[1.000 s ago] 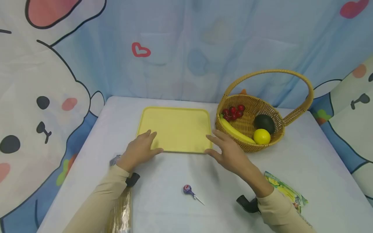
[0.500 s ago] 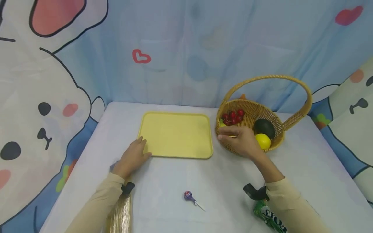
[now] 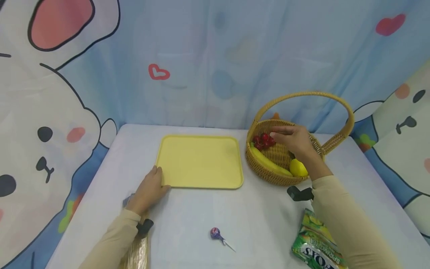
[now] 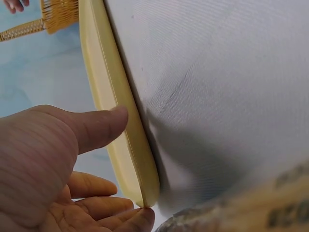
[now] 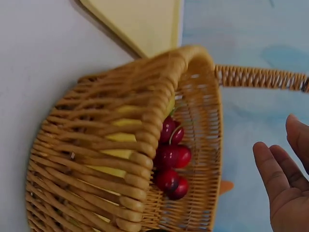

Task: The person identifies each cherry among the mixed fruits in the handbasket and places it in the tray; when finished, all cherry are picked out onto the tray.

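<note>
My left hand (image 3: 149, 188) is at the near left corner of a yellow tray (image 3: 201, 162). In the left wrist view its straight thumb lies against the tray's rim (image 4: 126, 92), while the fingertips touch the corner. Above a wicker basket (image 3: 265, 178) is my right hand (image 3: 295, 142), fingers extended and holding nothing. Inside the basket are red cherries (image 3: 263, 141), a banana (image 3: 268, 160) and a yellow lemon (image 3: 298, 168). A dark green fruit there is almost hidden behind my right hand. The right wrist view shows the cherries (image 5: 169, 162) apart from my fingers.
A purple-wrapped lollipop (image 3: 216, 234) lies on the white table nearer the front. To the right, a green snack bag (image 3: 314, 243) is partly under the right forearm. A gold-coloured package (image 3: 138, 250) lies beside the left forearm. The basket's tall handle (image 3: 310, 93) arches up.
My right hand has gone from the tray's right side to above the basket, moving right and away. My left hand has shifted slightly left to the tray's corner. The view tilted up slightly.
</note>
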Demonstrator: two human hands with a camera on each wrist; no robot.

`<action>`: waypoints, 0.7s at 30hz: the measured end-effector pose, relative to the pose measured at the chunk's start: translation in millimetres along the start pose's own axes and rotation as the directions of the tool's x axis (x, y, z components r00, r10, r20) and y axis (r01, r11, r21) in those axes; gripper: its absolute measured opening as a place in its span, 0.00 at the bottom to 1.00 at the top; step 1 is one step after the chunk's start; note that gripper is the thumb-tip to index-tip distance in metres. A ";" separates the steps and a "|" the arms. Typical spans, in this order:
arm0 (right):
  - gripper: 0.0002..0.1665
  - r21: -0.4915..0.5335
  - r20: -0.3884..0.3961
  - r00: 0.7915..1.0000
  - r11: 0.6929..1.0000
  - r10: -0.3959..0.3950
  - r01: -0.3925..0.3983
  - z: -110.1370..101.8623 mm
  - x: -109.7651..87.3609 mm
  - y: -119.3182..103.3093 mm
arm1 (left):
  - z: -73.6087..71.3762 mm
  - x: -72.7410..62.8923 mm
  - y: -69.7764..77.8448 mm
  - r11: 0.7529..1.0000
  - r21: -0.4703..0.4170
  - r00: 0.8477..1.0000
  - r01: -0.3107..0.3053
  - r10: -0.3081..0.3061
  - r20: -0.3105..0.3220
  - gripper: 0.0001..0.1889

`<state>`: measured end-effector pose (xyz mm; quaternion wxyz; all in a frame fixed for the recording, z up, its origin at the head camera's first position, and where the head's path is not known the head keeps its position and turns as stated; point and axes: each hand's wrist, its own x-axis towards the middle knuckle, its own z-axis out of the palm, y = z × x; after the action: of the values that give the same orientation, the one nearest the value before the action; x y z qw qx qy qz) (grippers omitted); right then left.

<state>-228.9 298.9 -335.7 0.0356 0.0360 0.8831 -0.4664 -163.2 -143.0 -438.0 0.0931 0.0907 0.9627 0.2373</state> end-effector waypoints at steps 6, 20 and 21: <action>0.37 0.016 -0.019 0.999 0.999 0.037 -0.037 -3.1 23.3 7.0 | -0.5 -2.3 0.5 0.999 -0.031 1.000 0.030 -0.030 0.006 0.40; 0.31 0.006 -0.097 0.985 0.990 0.143 -0.143 -5.1 72.5 32.3 | -0.4 -2.5 -0.5 0.999 -0.017 0.999 0.033 -0.033 -0.002 0.38; 0.31 -0.008 -0.103 0.983 0.988 0.152 -0.154 -5.2 74.7 36.2 | -0.2 -2.8 -0.7 0.999 -0.020 0.999 0.036 -0.036 -0.004 0.38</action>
<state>-299.9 325.7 -369.7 0.0265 0.1272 0.8822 -0.4526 -160.7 -144.3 -437.8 0.0959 0.0720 0.9620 0.2454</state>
